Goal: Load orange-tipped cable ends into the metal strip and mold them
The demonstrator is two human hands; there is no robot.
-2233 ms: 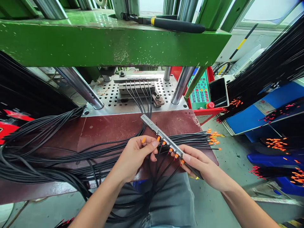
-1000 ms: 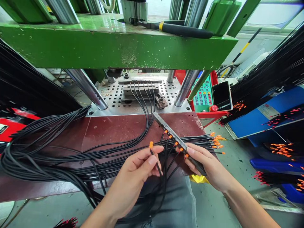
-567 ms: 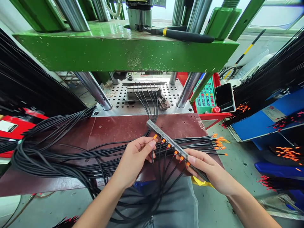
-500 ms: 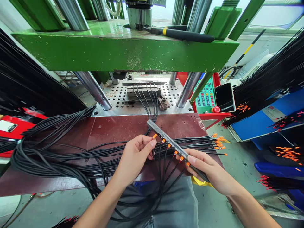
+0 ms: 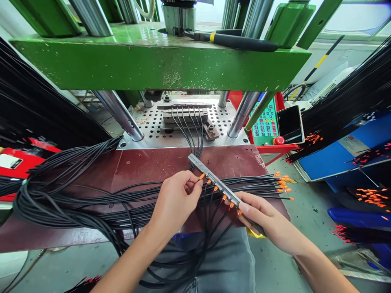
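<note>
My right hand (image 5: 259, 211) is closed round the lower end of a dark metal bar (image 5: 215, 180), which slants down to the right over the table. Several orange-tipped black cables sit along the bar's lower edge and hang below it. At the bar's upper part, my left hand (image 5: 180, 195) pinches a cable just behind its orange tip (image 5: 202, 176), which touches the bar. Beneath both hands, a bundle of black cables (image 5: 146, 199) with orange ends lies across the brown table (image 5: 137, 162).
Ahead, a green press (image 5: 171, 67) stands over a perforated metal plate (image 5: 149, 122), where a second bar with several cables rests in a fixture (image 5: 183, 118). Pliers (image 5: 244, 42) lie on the press. A control panel (image 5: 265, 124) with a red button is at the right.
My left thumb and fingers have drawn closer together at the orange tip beside the bar. The bar and my right hand have shifted slightly left.
</note>
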